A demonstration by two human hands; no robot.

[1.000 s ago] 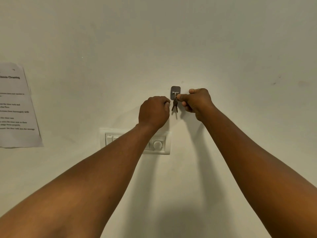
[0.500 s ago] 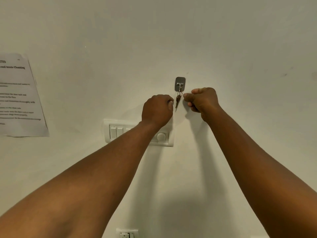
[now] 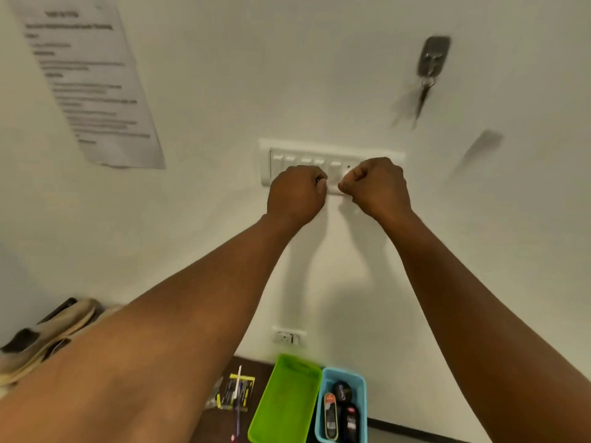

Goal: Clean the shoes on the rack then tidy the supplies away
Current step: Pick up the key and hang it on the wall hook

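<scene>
My left hand [image 3: 297,193] and my right hand [image 3: 375,187] are held up side by side before the wall, both with fingers curled and nothing visible in them. Up to the right, a bunch of keys [image 3: 423,97] hangs blurred from a metal wall hook [image 3: 433,55], apart from both hands. Down below, a blue bin [image 3: 363,401] holds shoe polish containers [image 3: 342,391], with a green bin [image 3: 284,401] touching its left side. A beige shoe [image 3: 48,330] shows at the lower left, partly hidden by my left arm.
A white switch panel [image 3: 278,161] sits on the wall right behind my hands. A printed sheet [image 3: 89,81] is stuck up at the upper left. A wall socket [image 3: 287,337] is lower down. A yellow-and-black packet [image 3: 238,391] lies on the dark surface beside the green bin.
Both hands have let go of the keys and dropped down to the switch panel. The keys now hang swinging on the hook. My view has tilted down, showing the bins and shoe.
</scene>
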